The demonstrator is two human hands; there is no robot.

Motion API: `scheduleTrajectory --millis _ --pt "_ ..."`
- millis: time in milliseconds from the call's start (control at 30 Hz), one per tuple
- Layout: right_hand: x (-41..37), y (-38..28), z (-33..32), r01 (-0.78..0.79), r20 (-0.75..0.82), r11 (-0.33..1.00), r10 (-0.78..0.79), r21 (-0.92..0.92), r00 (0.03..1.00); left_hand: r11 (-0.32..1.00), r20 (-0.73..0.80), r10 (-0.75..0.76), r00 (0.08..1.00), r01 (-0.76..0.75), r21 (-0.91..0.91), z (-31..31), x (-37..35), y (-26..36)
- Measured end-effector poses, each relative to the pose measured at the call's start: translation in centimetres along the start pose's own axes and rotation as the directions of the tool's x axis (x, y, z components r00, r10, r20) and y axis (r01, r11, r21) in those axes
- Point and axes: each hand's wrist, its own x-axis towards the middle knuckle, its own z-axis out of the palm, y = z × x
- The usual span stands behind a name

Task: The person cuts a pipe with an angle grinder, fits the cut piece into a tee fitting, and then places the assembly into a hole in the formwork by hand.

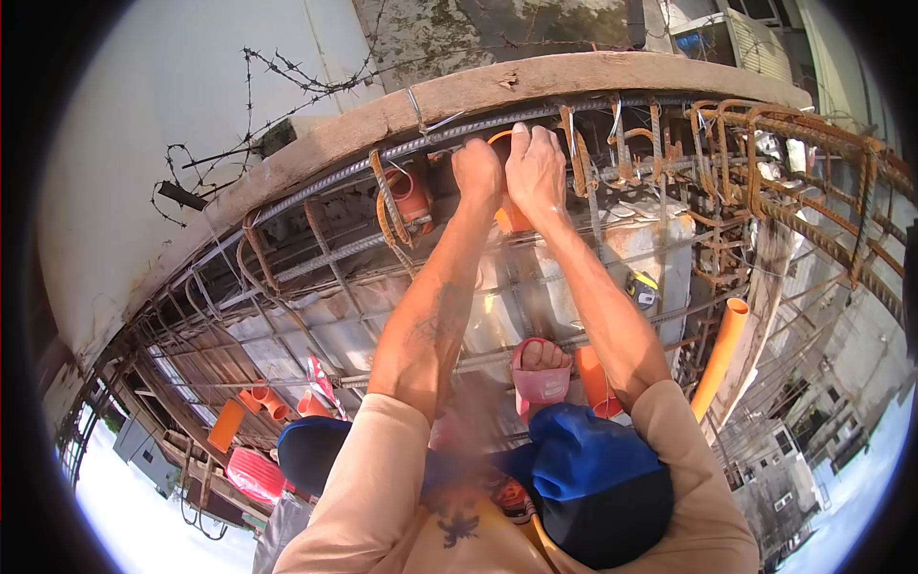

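My left hand (477, 170) is closed in a fist just below the long ribbed steel bar (411, 143); its fingertips are turned away, so what they grip is hidden. Beside it, my right hand (535, 174) is closed at the rim of an orange plastic pipe (513, 219), thumb side up. Part of that pipe shows between my wrists, inside the rebar cage. Left of my hands sits another short orange pipe (409, 198) among the bars. A rusty stirrup (577, 153) stands close to the right of my right hand.
A wooden plank (574, 77) runs along the far side, with barbed wire (287, 72) beyond it. A tape measure (642, 288) lies to the right. A long orange pipe (720, 361) leans nearby. Orange pipe fittings (273, 403) and red twine (256, 474) are at left. My sandalled foot (542, 375) is below.
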Motion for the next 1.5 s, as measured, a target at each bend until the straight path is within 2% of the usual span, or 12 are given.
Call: scheduleTrajectory --millis 267,667,800,900,933,1033,1100,1133,1200,1300,1400,1500 --pt "1.8 1.7 1.2 0.376 -0.025 0.897 -0.392 -0.232 0.920 0.982 -0.037 -0.057 0.998 0.049 -0.184 0.6 0.2 -0.7" --pt "1.8 3.0 2.5 0.367 0.035 0.878 -0.375 -0.308 0.926 0.998 -0.004 -0.046 0.999 0.046 -0.049 -0.4 -1.2 0.4" --pt "2.1 2.9 2.5 0.335 0.018 0.904 -0.343 -0.264 0.939 0.993 -0.128 0.101 0.987 -0.093 0.068 0.7 0.2 -1.3" --pt "2.1 3.1 2.4 0.372 0.020 0.893 -0.379 -0.253 0.925 0.983 0.036 0.063 0.997 -0.069 0.171 0.4 1.4 -2.6" --pt "2.2 3.5 2.7 0.365 0.030 0.896 -0.370 -0.252 0.929 0.905 0.096 0.201 0.975 -0.222 0.363 0.2 1.8 -3.3" --pt "2.3 3.1 2.4 0.408 0.072 0.874 -0.403 -0.264 0.912 0.857 0.106 0.292 0.950 -0.309 0.412 0.0 2.1 -3.2" --pt "2.3 2.9 1.6 0.466 0.167 0.824 -0.435 -0.323 0.885 0.916 0.074 0.193 0.978 -0.207 0.343 0.2 1.8 -2.9" --pt "2.1 3.1 1.9 0.426 0.111 0.854 -0.412 -0.298 0.904 0.887 0.111 0.196 0.974 -0.224 0.403 0.1 1.8 -3.0" --pt "2.2 3.1 2.3 0.390 0.054 0.881 -0.390 -0.267 0.919 0.968 0.065 0.121 0.991 -0.132 0.214 0.3 1.2 -1.1" --pt "2.4 3.8 2.9 0.406 0.087 0.868 -0.399 -0.285 0.913 0.879 0.122 0.218 0.968 -0.249 0.407 0.0 1.1 -1.2" --pt "2.5 5.0 3.7 0.393 0.074 0.871 -0.389 -0.294 0.918 0.963 0.048 0.110 0.993 -0.119 0.241 0.2 0.4 -0.1" --pt "2.7 3.9 2.2 0.572 0.238 0.689 -0.525 -0.444 0.817 0.952 -0.027 0.209 0.977 -0.198 0.233 0.0 -0.1 -0.5"
